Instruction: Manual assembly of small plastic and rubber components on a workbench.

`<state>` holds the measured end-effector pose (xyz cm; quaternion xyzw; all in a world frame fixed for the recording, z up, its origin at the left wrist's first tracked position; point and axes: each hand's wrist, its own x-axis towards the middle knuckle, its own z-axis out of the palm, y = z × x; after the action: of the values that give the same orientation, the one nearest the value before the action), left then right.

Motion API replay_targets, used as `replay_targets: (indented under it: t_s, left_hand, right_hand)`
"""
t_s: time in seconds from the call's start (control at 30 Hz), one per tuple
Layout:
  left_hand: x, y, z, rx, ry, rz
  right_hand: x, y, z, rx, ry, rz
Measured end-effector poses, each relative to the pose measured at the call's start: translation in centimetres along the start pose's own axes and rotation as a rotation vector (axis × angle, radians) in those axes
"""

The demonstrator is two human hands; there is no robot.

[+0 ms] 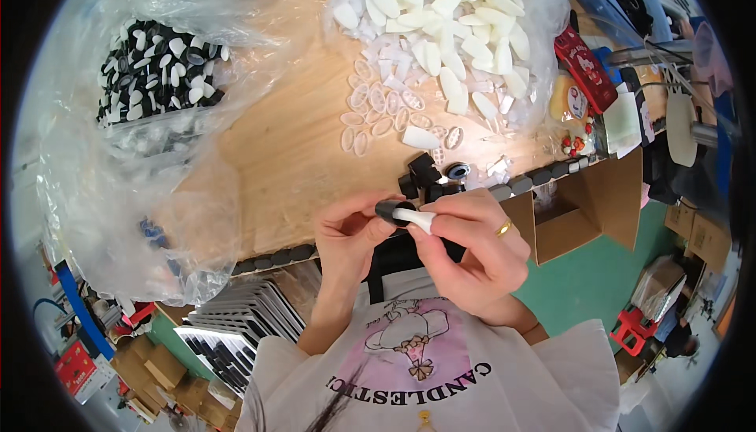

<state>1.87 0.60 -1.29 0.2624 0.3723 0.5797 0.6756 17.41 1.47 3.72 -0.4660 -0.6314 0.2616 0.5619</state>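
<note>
My left hand [346, 235] pinches a small black hollow plastic piece [386, 210] near the table's front edge. Between the thumb and fingers of my right hand [482, 252] is a white tapered plastic piece [419, 218]. The narrow end of the white piece sits at the black piece's opening; how far in it reaches, I cannot tell. Just beyond my hands lie several black parts [424, 170] and a round black ring-like part [457, 170]. Clear oval pieces [378, 101] are scattered farther back, with a white oblong piece [420, 138] beside them.
A large heap of white oval pieces [449, 14] rests on plastic film at the back. To the left, a clear bag [189, 203] surrounds black-and-white assembled pieces [161, 70]. A red box [587, 70] stands at the right. Below the table's right edge is an open cardboard box [579, 231].
</note>
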Motion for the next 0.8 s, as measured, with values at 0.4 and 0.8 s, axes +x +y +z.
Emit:
replay_targets:
  t_s: [0.4, 0.8]
  left_hand:
    - [-0.6, 0.9, 1.3, 0.233, 0.012, 0.156]
    - [-0.1, 1.9, 3.9, 0.744, 0.023, 0.276]
  right_hand:
    - [-0.3, -0.1, -0.8, -0.012, 0.008, 0.053]
    - [-2.1, 3.7, -0.2, 0.993, 0.056, 0.676]
